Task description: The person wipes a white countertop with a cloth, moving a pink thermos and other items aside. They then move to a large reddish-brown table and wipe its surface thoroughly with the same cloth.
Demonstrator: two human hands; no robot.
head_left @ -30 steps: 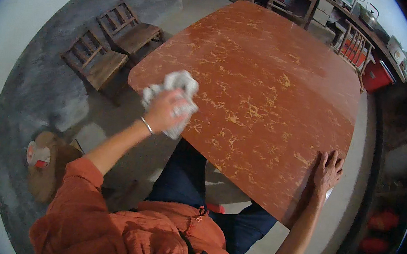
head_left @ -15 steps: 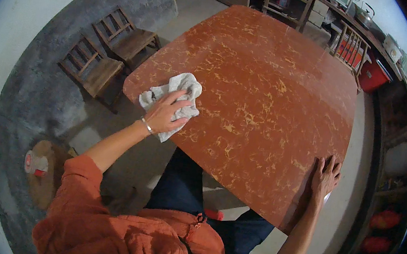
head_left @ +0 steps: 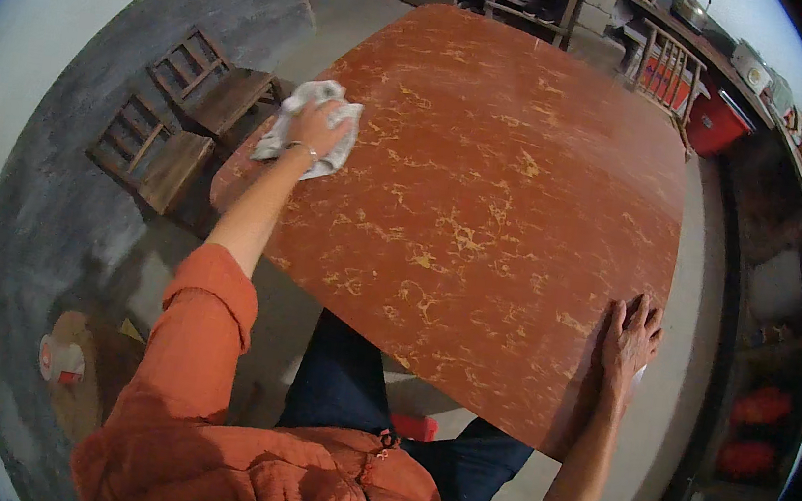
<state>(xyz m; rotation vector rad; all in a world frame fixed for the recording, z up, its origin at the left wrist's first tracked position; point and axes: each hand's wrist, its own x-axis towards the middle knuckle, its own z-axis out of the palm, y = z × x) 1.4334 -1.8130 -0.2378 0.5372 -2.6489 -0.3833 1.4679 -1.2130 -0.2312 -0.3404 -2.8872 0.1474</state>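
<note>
My left hand (head_left: 316, 129) presses a crumpled white-grey cloth (head_left: 341, 152) onto the left side of a reddish-brown table (head_left: 486, 201). The cloth spreads out around my fingers, near the table's left edge. A bracelet circles that wrist. At the right edge of the tabletop, my right hand (head_left: 626, 345) lies palm down with its fingers stretched forward. A small whitish bit shows beside that palm; I cannot make out what it is. Yellow marbled streaks pattern the glossy tabletop.
Two wooden chairs (head_left: 173, 165) stand along the left wall. Another slatted chair (head_left: 670, 73) is by the table's far right corner, with a red bucket (head_left: 717, 123) beside it. Dark shelving (head_left: 774, 323) runs along the right. A round brown object (head_left: 75, 377) sits at lower left.
My left hand and the cloth have slid forward and to the left across the tabletop. The right hand stays on the table's right edge. The whole view has shifted slightly.
</note>
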